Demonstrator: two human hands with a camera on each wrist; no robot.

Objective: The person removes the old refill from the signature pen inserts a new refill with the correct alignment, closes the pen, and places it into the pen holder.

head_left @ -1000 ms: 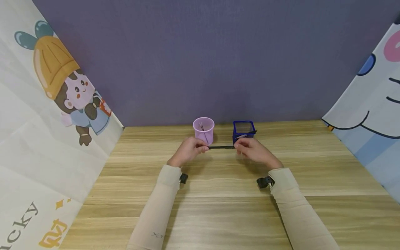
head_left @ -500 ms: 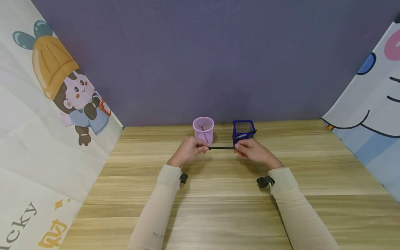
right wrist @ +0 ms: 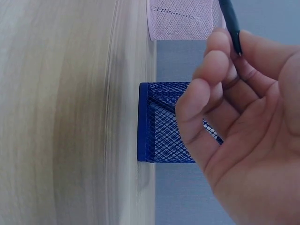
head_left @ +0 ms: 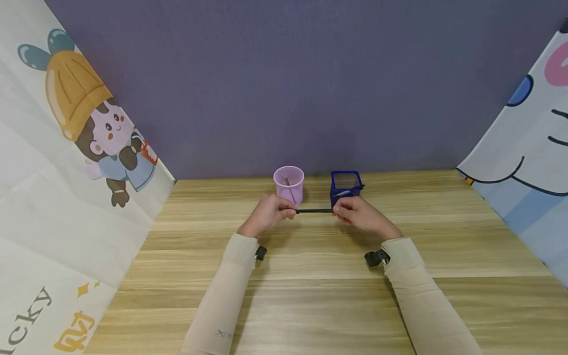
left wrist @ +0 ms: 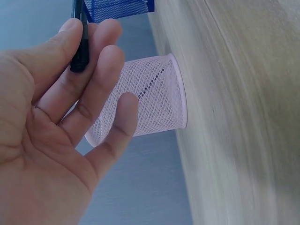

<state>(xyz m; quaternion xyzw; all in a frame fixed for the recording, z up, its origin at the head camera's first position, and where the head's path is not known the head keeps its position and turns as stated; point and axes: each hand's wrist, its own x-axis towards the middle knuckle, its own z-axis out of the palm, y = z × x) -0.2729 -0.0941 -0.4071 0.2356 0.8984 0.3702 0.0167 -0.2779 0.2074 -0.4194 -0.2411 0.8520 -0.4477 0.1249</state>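
A slim black pen lies level between my two hands, held above the table. My left hand pinches one end between thumb and fingers. At the other end, my right hand pinches near the pen's pointed tip, which shows in the right wrist view. Behind the left hand stands a pink mesh cup with a few thin dark sticks inside. A square blue mesh pen holder stands behind the right hand, with a dark pen-like item leaning over its rim. The fingers hide parts of the held pen.
The wood-grain table runs back to a grey-purple panel close behind both containers. Printed cloths hang on the left and right sides. A small black device sits at the right wrist.
Both hands keep hold of the pen in nearly the same place. The right hand's fingers have shifted slightly, and the pen sits a touch lower in the head view.
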